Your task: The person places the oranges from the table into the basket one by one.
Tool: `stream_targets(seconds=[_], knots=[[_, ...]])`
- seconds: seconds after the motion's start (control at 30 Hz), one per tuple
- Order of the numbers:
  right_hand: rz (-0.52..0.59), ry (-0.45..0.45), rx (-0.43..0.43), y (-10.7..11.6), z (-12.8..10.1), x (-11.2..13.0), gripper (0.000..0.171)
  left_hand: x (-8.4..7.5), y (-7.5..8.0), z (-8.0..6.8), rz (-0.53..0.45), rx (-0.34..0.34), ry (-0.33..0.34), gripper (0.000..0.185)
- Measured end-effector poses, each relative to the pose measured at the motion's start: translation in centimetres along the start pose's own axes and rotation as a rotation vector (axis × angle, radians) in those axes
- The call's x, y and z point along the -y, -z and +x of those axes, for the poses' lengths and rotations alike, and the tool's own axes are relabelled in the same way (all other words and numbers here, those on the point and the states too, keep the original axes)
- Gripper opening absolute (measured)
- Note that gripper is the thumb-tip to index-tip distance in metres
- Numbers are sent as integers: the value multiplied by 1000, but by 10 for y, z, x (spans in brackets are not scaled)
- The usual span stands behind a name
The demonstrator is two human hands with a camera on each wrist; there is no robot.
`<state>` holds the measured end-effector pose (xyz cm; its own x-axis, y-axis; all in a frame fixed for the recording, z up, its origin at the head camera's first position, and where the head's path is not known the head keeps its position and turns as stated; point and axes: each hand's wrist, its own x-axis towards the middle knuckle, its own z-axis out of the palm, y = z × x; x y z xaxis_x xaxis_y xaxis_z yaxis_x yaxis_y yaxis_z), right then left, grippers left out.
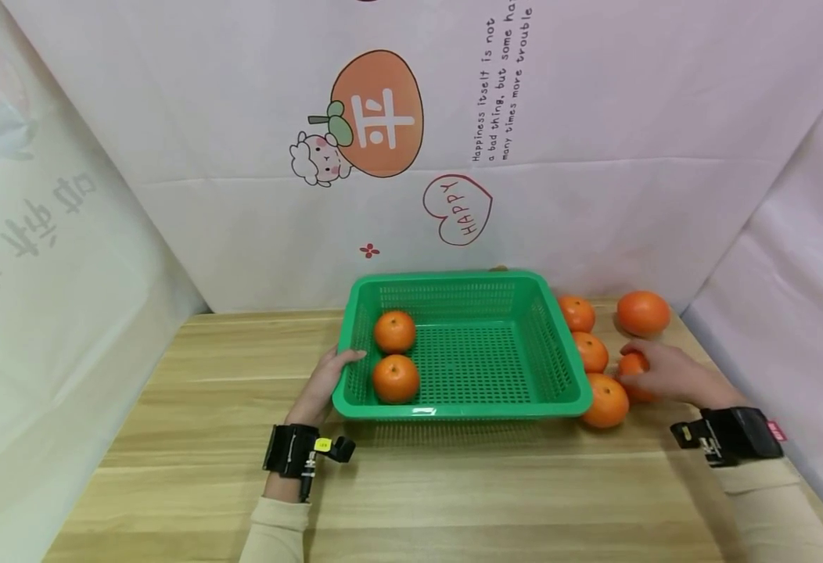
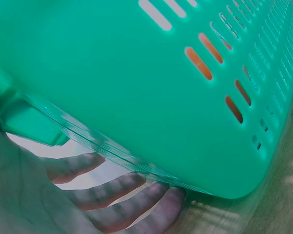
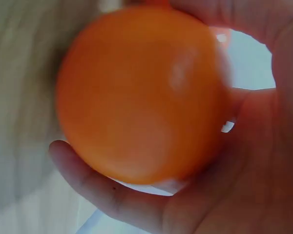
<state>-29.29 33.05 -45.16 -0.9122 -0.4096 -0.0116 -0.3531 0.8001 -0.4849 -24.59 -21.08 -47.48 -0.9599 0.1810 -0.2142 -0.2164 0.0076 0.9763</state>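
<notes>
A green plastic basket (image 1: 454,410) with slotted walls stands on the table, holding two oranges, one (image 1: 394,332) behind the other (image 1: 396,379), along its left side. My left hand (image 1: 325,381) grips the basket's left rim, thumb over the edge; the left wrist view has its fingers (image 2: 107,192) against the outer wall. To the right of the basket, my right hand (image 1: 665,371) curls its fingers round another orange (image 3: 144,97), partly hidden in the head view. Thumb and fingers lie on opposite sides of that orange in the right wrist view.
Three oranges line the basket's right wall: a rear one (image 1: 577,314), a middle one (image 1: 591,353) and a front one (image 1: 605,400). Another orange (image 1: 643,313) sits at the table's back right corner. Printed white cloth (image 1: 594,234) hangs behind the wooden table (image 1: 454,500) and at both sides.
</notes>
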Motion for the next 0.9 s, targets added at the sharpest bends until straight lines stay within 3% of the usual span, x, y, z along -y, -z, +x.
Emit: stream_targets(seconds=[0.1,0.17,0.23,0.4,0.67,0.9], knots=[[146,70,26,-5,0,-5,38,1,-1,1,1,5,4,68],[146,40,22,-7,-1,-7,32,1,0,0,1,2,7,68],[65,-21,-1,-8,-2,-6,33,1,0,0,8,-2,2,67],[-117,-135,-37,-10,-1,-5,54,0,0,0,15,-12,2,66],[-194,-140,-69,-14,0,-7,44,-1,1,1,27,0,-1,68],[-185,-168,-68,-18,0,-8,34,-1,1,1,20,-8,14,68]])
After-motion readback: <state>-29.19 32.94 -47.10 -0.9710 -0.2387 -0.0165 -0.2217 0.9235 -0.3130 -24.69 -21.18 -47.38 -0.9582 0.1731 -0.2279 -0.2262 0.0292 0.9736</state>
